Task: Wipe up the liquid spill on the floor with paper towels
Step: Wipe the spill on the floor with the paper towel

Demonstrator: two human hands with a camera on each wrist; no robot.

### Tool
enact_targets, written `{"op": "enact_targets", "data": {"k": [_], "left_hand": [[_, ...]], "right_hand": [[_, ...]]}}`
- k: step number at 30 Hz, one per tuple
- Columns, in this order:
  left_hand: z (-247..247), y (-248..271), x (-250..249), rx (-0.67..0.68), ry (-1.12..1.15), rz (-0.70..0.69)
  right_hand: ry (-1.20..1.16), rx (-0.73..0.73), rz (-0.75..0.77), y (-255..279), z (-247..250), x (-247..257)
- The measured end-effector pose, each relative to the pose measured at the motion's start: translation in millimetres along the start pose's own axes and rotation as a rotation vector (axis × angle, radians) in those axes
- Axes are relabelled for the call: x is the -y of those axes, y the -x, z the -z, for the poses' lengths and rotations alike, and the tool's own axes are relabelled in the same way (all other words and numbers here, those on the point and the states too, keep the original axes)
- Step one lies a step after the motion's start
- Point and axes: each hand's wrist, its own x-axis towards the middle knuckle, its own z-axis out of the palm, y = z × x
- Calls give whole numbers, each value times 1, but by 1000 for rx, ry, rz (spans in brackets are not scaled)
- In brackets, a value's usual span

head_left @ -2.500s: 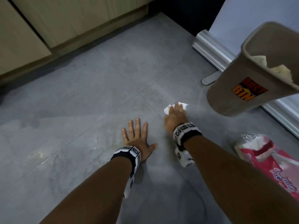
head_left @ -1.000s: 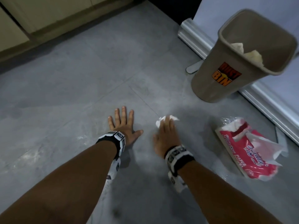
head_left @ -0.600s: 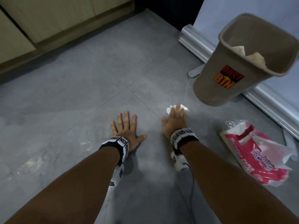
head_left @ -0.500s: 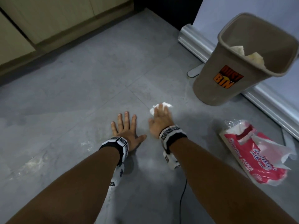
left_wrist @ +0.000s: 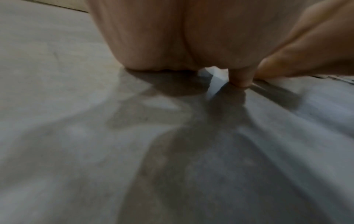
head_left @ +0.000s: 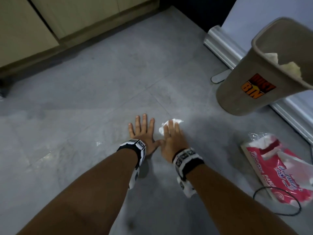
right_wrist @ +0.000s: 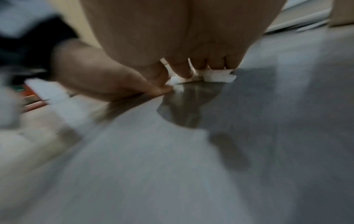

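Observation:
My right hand (head_left: 171, 133) lies flat on a crumpled white paper towel (head_left: 161, 128) and presses it onto the grey tiled floor (head_left: 101, 99), fingers straight. In the right wrist view the towel (right_wrist: 218, 76) pokes out under the fingertips (right_wrist: 184, 71). My left hand (head_left: 142, 129) rests flat on the floor right beside it, fingers spread, holding nothing. Faint wet streaks (head_left: 49, 155) shine on the tiles to the left of the hands.
A beige dust bin (head_left: 254, 82) with used towels inside stands at the right. A red paper towel pack (head_left: 284, 170) lies on the floor near my right forearm, with a black cable loop (head_left: 277, 200) beside it. Wooden cabinets (head_left: 50, 22) line the far left.
My right hand has slid the paper towel back and forth across the floor and now sits close against the left hand. The left hand has stayed flat on the floor.

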Motion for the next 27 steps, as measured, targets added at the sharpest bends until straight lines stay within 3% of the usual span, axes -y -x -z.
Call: {"op": "enact_targets", "data": {"k": [3, 6, 11, 14, 17, 19, 21, 23, 25, 27], "left_hand": [[-1, 1, 2, -11, 18, -6], [4, 4, 4, -12, 75, -41], [34, 28, 59, -72, 216, -149], [29, 63, 121, -166, 187, 40], [0, 97, 169, -98, 160, 287], [-18, 106, 184, -32, 159, 325], [-30, 107, 191, -18, 165, 325], [-35, 104, 192, -21, 176, 325], [-35, 104, 192, -22, 177, 321], [-31, 106, 192, 7, 176, 317]], "right_hand": [[-1, 22, 115, 53, -18, -9], [49, -13, 116, 57, -20, -33], [-64, -96, -140, 19, -26, 5], [-46, -39, -46, 28, -32, 37], [14, -17, 121, 61, -39, 38], [51, -7, 193, 78, -41, 25], [83, -42, 163, 73, -39, 8], [77, -75, 34, 49, -36, 3], [27, -63, -77, 24, -31, 19], [2, 1, -96, 11, -34, 51]]}}
